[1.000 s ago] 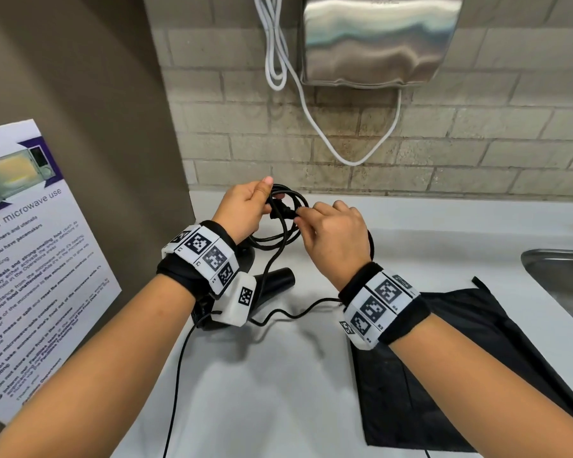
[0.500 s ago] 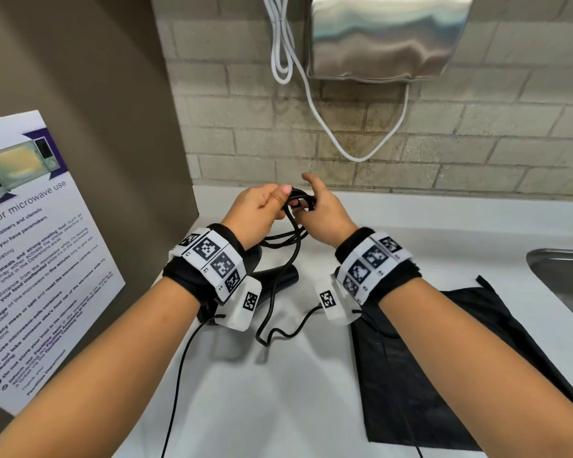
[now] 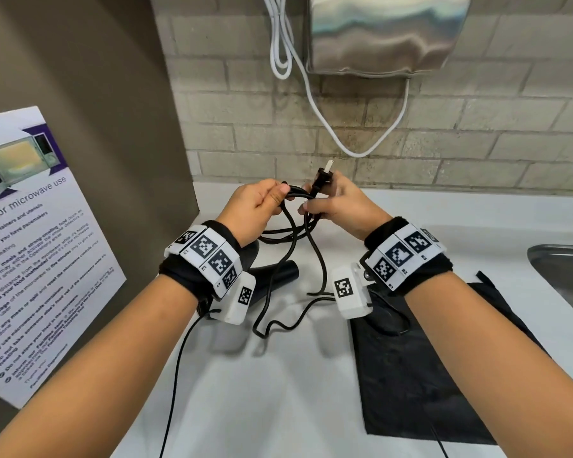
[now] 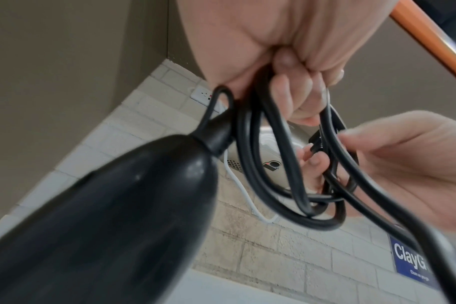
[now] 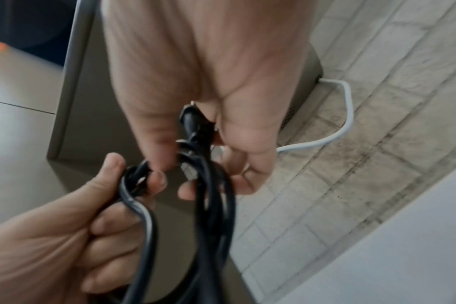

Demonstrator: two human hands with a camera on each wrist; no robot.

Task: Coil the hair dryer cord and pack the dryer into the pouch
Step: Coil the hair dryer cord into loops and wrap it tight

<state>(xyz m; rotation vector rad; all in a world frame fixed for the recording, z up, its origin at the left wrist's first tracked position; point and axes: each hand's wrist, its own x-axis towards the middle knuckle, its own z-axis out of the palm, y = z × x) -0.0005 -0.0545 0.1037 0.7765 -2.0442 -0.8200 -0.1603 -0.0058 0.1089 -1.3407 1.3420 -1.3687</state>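
The black hair dryer (image 3: 272, 279) lies on the white counter under my left wrist; its body (image 4: 104, 216) fills the left wrist view. My left hand (image 3: 262, 206) grips several loops of the black cord (image 3: 298, 233), bunched in its curled fingers (image 4: 294, 96). My right hand (image 3: 331, 203) pinches the cord's plug (image 3: 323, 180), which points up with its pale pin showing; the same plug (image 5: 193, 123) sits between thumb and fingers. A loose stretch of cord (image 3: 278, 322) hangs to the counter. The black pouch (image 3: 427, 358) lies flat at right.
A steel hand dryer (image 3: 384, 34) with a white cable (image 3: 328, 127) hangs on the brick wall behind. A steel sink (image 3: 566, 272) is at the far right. A brown side panel with a microwave poster (image 3: 30, 242) stands at left.
My right hand has turned and raised the plug end upright above the coil. The left hand still holds the loops, and the free cord on the counter has shortened.
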